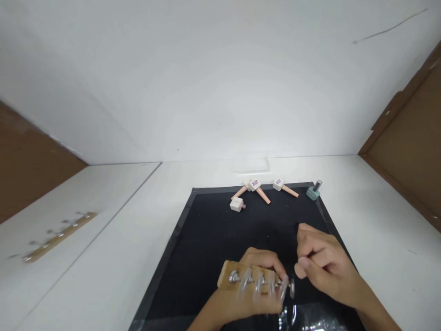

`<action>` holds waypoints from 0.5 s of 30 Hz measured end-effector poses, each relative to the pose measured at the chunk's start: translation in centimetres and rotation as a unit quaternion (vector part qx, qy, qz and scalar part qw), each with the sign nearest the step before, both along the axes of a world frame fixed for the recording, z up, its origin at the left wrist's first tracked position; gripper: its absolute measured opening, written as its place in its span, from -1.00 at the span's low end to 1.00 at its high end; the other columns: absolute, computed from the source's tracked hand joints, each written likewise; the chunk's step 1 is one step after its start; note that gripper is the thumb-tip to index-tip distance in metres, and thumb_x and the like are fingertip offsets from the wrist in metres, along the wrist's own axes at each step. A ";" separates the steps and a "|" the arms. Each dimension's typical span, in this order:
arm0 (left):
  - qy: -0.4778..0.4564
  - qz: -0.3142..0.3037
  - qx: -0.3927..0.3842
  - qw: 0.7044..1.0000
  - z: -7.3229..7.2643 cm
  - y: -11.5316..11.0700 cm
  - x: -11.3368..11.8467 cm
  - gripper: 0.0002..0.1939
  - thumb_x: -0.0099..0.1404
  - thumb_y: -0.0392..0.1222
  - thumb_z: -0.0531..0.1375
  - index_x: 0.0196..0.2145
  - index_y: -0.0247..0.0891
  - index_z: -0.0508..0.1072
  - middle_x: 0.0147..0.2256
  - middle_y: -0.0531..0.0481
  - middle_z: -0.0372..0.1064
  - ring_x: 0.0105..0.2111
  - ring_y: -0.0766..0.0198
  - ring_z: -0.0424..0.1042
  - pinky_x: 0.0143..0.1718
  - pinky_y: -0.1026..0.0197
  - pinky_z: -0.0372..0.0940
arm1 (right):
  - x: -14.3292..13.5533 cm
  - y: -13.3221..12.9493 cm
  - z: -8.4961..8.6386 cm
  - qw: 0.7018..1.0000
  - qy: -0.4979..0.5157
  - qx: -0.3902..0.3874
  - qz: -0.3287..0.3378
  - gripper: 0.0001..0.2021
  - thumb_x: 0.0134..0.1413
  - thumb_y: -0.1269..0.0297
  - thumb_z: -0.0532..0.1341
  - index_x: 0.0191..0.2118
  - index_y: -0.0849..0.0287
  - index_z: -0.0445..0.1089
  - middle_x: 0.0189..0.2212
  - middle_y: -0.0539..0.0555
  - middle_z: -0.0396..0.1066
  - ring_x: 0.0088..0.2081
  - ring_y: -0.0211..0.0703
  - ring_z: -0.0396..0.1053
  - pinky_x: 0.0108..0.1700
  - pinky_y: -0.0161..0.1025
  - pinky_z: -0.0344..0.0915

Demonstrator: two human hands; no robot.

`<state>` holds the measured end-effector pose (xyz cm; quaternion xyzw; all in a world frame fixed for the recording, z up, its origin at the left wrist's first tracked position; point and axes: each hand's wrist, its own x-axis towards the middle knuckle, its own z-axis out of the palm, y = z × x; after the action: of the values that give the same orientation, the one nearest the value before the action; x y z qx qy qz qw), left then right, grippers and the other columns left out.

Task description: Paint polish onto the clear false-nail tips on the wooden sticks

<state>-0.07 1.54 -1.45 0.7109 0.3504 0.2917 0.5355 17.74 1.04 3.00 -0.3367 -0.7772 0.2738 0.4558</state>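
Observation:
My left hand [257, 303] is wrapped round a wooden strip [225, 276] above the black mat. Along the strip stand metal holders with clear nail tips [258, 285] on them, slightly blurred. To the right of these tips, my right hand [325, 264] is closed, its thumb drawn in against curled fingers; whatever they hold, if anything, is hidden. Beyond both hands lies a white nail polish bottle [236, 204] on its side, with a short pinkish neck and no long cap showing.
At the mat's far edge lie white polish bottles with peach caps, including one [255, 185] in a pair and one [278, 185] apart. A green bottle [313, 193] leans at the corner. Another wooden strip [62, 236] with metal holders lies left. Clear plastic [317, 317] glints near me.

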 end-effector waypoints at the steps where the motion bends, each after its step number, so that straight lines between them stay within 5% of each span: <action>1: -0.009 -0.010 -0.005 1.000 0.0 0.1 0.0 -0.87 -0.14 -0.41 0.31 -0.57 -0.27 0.47 -0.56 0.08 0.44 -0.51 0.31 0.41 -0.39 0.30 0.27 | 0.0 0.1 0.0 1.000 0.005 0.002 0.000 -0.74 0.12 0.48 0.09 -0.57 0.13 0.19 -0.69 -0.08 0.17 -0.59 -0.28 0.13 -0.53 -0.28 0.10; 5: -0.042 -0.027 -0.007 0.999 -0.5 0.5 0.2 -0.89 -0.09 -0.37 0.32 -0.58 -0.28 0.45 -0.57 0.08 0.41 -0.54 0.34 0.38 -0.44 0.33 0.24 | 0.0 0.1 -0.4 0.998 0.017 -0.008 0.055 -0.73 0.11 0.45 0.12 -0.58 0.12 0.14 -0.72 -0.12 0.12 -0.62 -0.30 0.11 -0.53 -0.28 0.11; 11: -0.074 -0.045 0.000 0.996 -1.6 0.1 0.0 -0.87 -0.12 -0.41 0.32 -0.53 -0.30 0.47 -0.57 0.09 0.42 -0.58 0.38 0.35 -0.49 0.37 0.22 | 0.2 -0.1 -0.4 0.999 -0.016 0.018 -0.035 -0.71 0.11 0.51 0.08 -0.59 0.13 0.18 -0.68 -0.07 0.18 -0.58 -0.26 0.13 -0.52 -0.26 0.11; 15: -0.057 -0.027 -0.005 0.998 -1.0 0.4 -0.2 -0.87 -0.11 -0.42 0.31 -0.55 -0.29 0.47 -0.55 0.07 0.44 -0.54 0.34 0.39 -0.44 0.35 0.24 | 0.1 0.1 -0.1 0.999 0.035 0.013 0.016 -0.70 0.17 0.44 0.10 -0.59 0.13 0.18 -0.71 -0.08 0.19 -0.61 -0.29 0.12 -0.54 -0.27 0.10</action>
<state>-0.24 1.92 -2.41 0.6996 0.3012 0.3152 0.5661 17.82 1.17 2.85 -0.3086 -0.7695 0.2819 0.4828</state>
